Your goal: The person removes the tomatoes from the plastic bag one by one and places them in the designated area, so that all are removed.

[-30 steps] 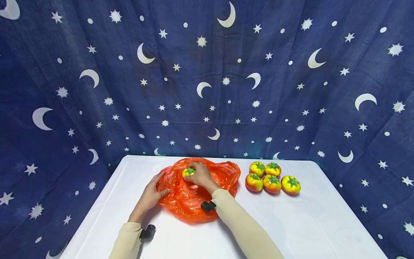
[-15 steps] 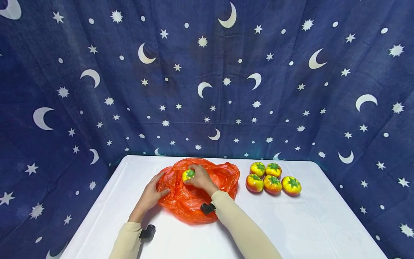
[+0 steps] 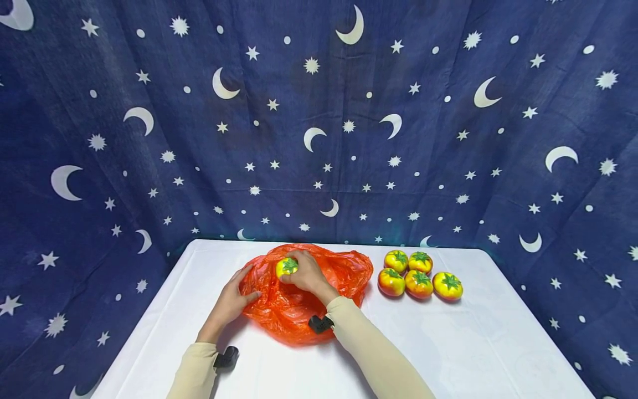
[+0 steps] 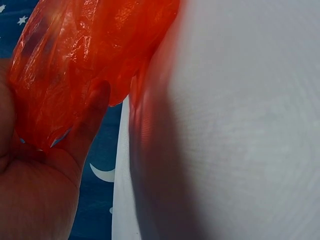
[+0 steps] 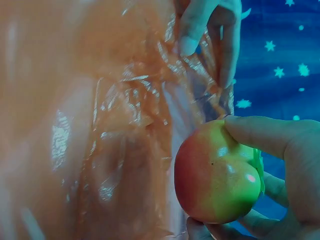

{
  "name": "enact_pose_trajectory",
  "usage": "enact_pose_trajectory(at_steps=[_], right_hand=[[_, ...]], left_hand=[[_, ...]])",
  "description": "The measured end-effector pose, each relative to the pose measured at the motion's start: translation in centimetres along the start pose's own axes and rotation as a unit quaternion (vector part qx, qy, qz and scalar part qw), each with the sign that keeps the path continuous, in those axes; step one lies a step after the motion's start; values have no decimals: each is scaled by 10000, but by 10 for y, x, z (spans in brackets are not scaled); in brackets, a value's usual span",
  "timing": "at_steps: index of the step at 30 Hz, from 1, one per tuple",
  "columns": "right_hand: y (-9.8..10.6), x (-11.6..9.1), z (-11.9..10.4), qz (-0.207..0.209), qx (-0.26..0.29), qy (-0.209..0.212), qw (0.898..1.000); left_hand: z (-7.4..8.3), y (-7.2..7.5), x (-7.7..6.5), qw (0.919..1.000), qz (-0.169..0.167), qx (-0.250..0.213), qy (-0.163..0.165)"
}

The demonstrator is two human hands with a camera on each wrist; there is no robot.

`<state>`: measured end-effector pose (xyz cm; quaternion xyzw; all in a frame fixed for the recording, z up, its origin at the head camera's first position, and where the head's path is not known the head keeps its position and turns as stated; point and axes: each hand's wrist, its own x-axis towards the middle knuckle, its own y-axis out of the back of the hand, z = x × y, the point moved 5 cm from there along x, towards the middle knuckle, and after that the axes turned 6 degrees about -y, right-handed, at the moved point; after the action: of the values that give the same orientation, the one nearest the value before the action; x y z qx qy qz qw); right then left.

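A thin red plastic bag [image 3: 279, 327] lies spread and crumpled on the white table, its mouth facing up. At its left side my left hand [image 3: 231, 299] holds the bag, with the thumb against the film in the left wrist view. My right hand [image 3: 310, 274] grips a shiny yellow-red tomato [image 3: 286, 268] with a green leafy top, over the bag's mouth. Seen from the right wrist, thumb and fingers clasp the tomato [image 5: 215, 175] close beside the film, and left-hand fingers [image 5: 227, 47] lie over the bag's edge.
Several more tomatoes [image 3: 419, 284] stand grouped on the table right of the bag. The white tablecloth [image 3: 478, 343] reaches back to a dark blue curtain [image 3: 319, 111] printed with moons and stars.
My right hand has shifted slightly left with the tomato, over the bag. The left hand stays at the bag's left side, and the grouped tomatoes have not moved.
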<state>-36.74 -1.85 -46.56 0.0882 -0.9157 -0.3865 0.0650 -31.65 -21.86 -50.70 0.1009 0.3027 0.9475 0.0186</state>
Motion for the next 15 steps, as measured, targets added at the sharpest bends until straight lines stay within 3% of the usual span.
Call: enact_pose_trajectory(at_steps=[15], right_hand=[[17,-16,-19,-29,224,225,9995]], left_hand=[[-3,0,1,10000,-28,75,46]])
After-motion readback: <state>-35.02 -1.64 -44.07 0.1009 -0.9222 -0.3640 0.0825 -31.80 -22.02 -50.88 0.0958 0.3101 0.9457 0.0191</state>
